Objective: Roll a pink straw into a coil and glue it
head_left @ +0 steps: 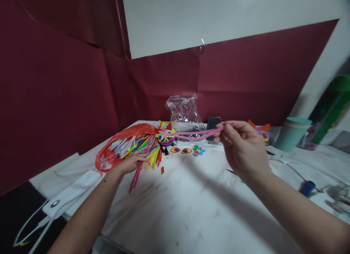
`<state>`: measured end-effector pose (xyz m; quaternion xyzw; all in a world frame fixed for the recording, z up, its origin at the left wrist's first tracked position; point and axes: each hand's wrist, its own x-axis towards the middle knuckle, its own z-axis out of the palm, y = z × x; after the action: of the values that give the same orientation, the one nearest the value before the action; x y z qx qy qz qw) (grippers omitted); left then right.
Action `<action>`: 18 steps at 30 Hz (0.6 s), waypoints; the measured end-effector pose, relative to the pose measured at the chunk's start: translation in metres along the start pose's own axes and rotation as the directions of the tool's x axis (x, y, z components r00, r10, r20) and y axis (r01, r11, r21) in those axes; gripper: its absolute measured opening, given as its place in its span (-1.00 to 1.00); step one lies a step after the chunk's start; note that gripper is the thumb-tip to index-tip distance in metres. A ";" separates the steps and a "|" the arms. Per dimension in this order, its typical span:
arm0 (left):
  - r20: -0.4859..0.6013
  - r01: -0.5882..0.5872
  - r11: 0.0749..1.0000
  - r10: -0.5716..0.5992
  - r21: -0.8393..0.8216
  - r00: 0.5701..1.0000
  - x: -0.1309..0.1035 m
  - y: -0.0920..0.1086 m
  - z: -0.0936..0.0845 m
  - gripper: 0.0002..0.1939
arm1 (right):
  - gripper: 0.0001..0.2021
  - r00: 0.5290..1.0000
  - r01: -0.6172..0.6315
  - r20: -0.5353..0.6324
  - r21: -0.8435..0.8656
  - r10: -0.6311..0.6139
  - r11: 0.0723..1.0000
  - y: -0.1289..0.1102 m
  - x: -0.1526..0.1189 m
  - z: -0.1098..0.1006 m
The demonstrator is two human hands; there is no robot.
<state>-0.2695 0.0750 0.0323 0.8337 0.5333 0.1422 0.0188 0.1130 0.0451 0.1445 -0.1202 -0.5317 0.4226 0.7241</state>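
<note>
the white, marbled tabletop (186, 210) runs back to a corner lined with dark maroon sheeting (246, 71), creased in places, with pale wall (218, 16) above it. at the back stand a crumpled clear plastic bag (183, 106) and, to its right, a dark phone (213, 123). farther right are a small figure with orange ears (264, 131), a teal cup (291, 137) and a green container (332, 104); a blue-handled tool (307, 188) lies nearer, among thin cables. a white power strip (75, 192) rests along the left edge.

the right hand (243, 148) pinches a few pink stems (197, 134) between thumb and fingers, raised over the table. they are long, thin and slightly fuzzy, nearly level, close together at the fingertips and a little apart along the middle; in this view their left ends overlap a striped, big-eyed figure (169, 141) with a red ear.

the left hand (133, 162) lies over a fanned bundle of coloured stems (154, 155), yellow, green, white, blue and pink, spilling from a red plastic bag (100, 162). its fingers are blurred, so i cannot tell whether they grip any. two orange-rimmed eye cutouts (186, 151) and small coloured discs (196, 150) lie between the hands.
</note>
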 end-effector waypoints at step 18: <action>-0.012 0.659 0.720 -0.673 0.217 0.739 -0.025 0.088 -0.008 -0.73 | -0.80 0.861 -0.501 -0.096 0.004 0.499 0.866 0.019 -0.047 -0.116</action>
<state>-0.2037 0.0134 0.0504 0.5876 0.8081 0.0415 -0.0004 0.2012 0.0535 0.0540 -0.2813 -0.4522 0.5838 0.6129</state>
